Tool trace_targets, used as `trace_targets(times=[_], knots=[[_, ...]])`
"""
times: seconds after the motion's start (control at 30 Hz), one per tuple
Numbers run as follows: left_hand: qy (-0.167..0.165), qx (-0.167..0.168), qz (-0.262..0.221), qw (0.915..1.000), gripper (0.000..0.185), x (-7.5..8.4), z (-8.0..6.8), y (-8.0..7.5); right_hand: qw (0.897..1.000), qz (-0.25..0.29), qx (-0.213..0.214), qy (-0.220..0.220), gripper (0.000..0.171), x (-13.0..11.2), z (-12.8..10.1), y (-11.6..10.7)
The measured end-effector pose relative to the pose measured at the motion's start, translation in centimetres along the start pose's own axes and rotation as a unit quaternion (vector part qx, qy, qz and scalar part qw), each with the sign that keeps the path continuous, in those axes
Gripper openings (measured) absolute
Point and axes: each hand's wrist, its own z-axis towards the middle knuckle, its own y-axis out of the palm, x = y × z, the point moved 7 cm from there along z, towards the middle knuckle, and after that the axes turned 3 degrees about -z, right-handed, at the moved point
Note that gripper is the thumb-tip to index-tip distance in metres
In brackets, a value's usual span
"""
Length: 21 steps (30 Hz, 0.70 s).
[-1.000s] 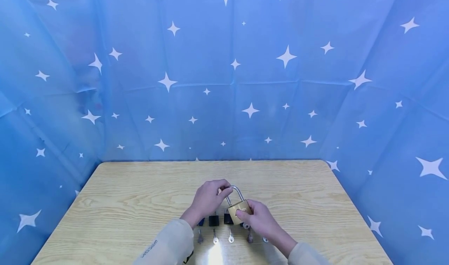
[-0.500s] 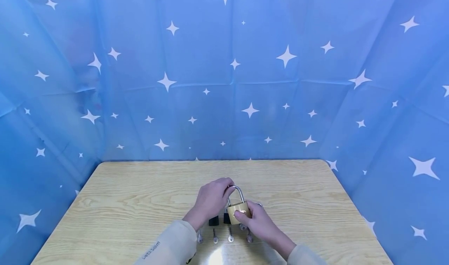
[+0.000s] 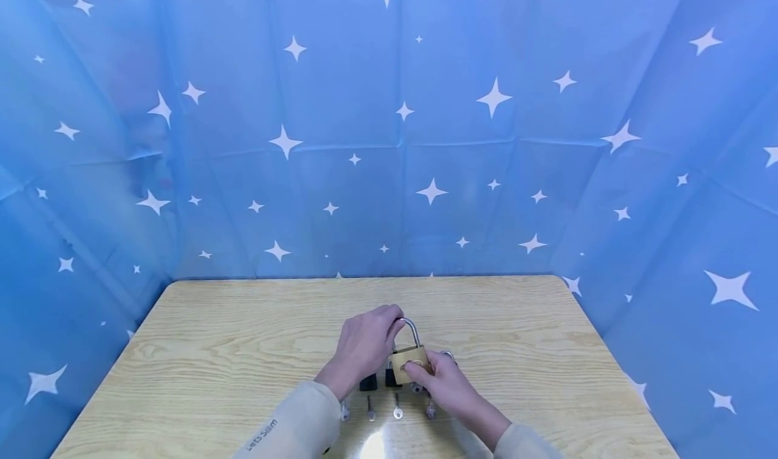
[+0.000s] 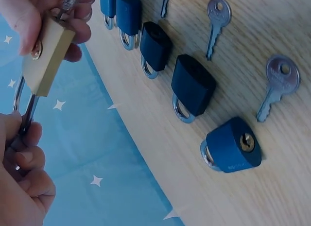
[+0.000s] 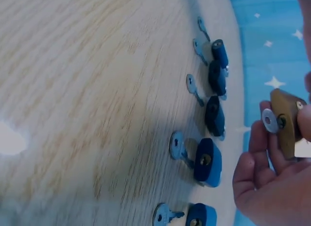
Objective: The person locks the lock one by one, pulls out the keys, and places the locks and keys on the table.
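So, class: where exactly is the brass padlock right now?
In the head view the brass padlock is held above the table's near middle: left hand grips its shackle, right hand its body, over the row of small padlocks.

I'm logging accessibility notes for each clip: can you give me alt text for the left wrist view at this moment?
A brass padlock is held in the air between two hands: the left hand grips its steel shackle, the right hand holds its body. On the wooden table beside them lie a row of blue and black padlocks and loose keys.
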Motion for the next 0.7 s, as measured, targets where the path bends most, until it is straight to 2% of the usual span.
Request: trace_targets(times=[0.13,0.3,0.53,0.7], knots=[[0.016,0.002,0.032,0.9994,0.016,0.29,0.02,-0.08,1.000,0.008,0.005,0.003,0.036,0.07,-0.05,-0.01],[0.026,0.003,0.059,0.9979,0.019,0.54,0.12,-0.04,0.999,0.043,0.008,0.020,0.037,0.19,-0.16,0.02],[0.031,-0.007,0.078,0.9965,0.018,0.54,0.14,0.22,0.998,0.035,0.033,0.026,0.037,0.15,-0.39,-0.07],[0.021,-0.016,0.071,0.9971,0.017,0.39,0.22,0.47,0.998,0.040,0.038,0.030,0.037,0.46,-0.40,0.11]])
